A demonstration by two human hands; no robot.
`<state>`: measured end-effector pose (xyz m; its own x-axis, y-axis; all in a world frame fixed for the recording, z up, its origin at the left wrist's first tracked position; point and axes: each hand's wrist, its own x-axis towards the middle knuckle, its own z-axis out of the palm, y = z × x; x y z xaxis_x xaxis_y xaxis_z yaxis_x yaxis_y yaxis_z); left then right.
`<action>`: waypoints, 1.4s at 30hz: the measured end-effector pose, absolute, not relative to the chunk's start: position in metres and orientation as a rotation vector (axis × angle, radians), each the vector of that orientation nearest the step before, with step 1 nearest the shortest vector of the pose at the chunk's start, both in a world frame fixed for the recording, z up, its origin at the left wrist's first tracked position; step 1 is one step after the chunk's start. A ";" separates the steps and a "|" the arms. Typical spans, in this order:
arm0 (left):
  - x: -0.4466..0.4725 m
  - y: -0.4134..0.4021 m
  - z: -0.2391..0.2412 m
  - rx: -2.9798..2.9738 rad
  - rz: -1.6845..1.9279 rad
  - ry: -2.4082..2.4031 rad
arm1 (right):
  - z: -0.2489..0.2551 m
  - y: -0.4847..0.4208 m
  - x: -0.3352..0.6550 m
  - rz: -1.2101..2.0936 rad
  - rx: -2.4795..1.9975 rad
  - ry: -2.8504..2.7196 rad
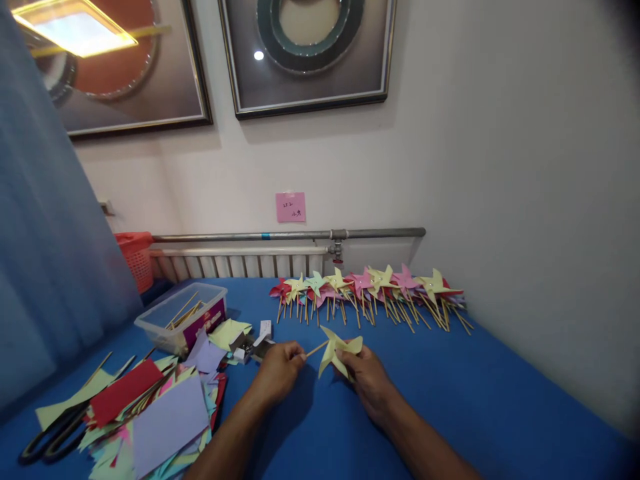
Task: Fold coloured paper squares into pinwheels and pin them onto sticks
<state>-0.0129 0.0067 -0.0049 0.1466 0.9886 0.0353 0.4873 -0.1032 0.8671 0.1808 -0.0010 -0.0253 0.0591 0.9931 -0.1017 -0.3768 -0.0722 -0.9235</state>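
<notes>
Between my hands is a pale yellow paper pinwheel (330, 352) on a thin wooden stick (317, 349). My left hand (281, 365) is closed on the stick's free end. With thumb and fingers, my right hand (364, 373) pinches the pinwheel near its centre; the fingers behind the paper are partly hidden. Small open boxes (244, 347) with shiny bits inside sit just left of my left hand. Beyond my hands lies a long row of finished pinwheels (360, 285) in yellow, pink, red and green, their sticks pointing toward me.
A clear plastic box (167, 320) holds wooden sticks. Stacked coloured paper (170, 427) and black-handled scissors (55, 433) lie at the left front on the blue cloth (330, 440). A radiator (240, 263), pipe and wall stand behind; a blue curtain (50, 233) hangs at left.
</notes>
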 end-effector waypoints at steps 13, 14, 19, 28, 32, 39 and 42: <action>-0.006 0.005 -0.013 1.731 0.835 1.355 | -0.026 0.000 0.180 1.405 -0.988 -0.845; -0.004 0.004 -0.013 1.730 0.827 1.348 | -0.026 0.000 0.180 1.389 -0.998 -0.851; -0.001 0.002 -0.012 1.753 0.828 1.389 | -0.030 0.004 0.180 1.353 -1.048 -0.845; -0.002 0.000 -0.013 1.789 0.841 1.395 | -0.029 0.001 0.179 1.346 -1.052 -0.859; -0.002 0.000 -0.012 1.751 0.836 1.369 | -0.029 0.001 0.179 1.366 -1.006 -0.845; -0.002 -0.001 -0.008 1.751 0.821 1.374 | -0.033 0.002 0.181 1.362 -0.989 -0.866; -0.001 -0.002 -0.008 1.758 0.824 1.381 | -0.033 0.003 0.182 1.371 -0.996 -0.882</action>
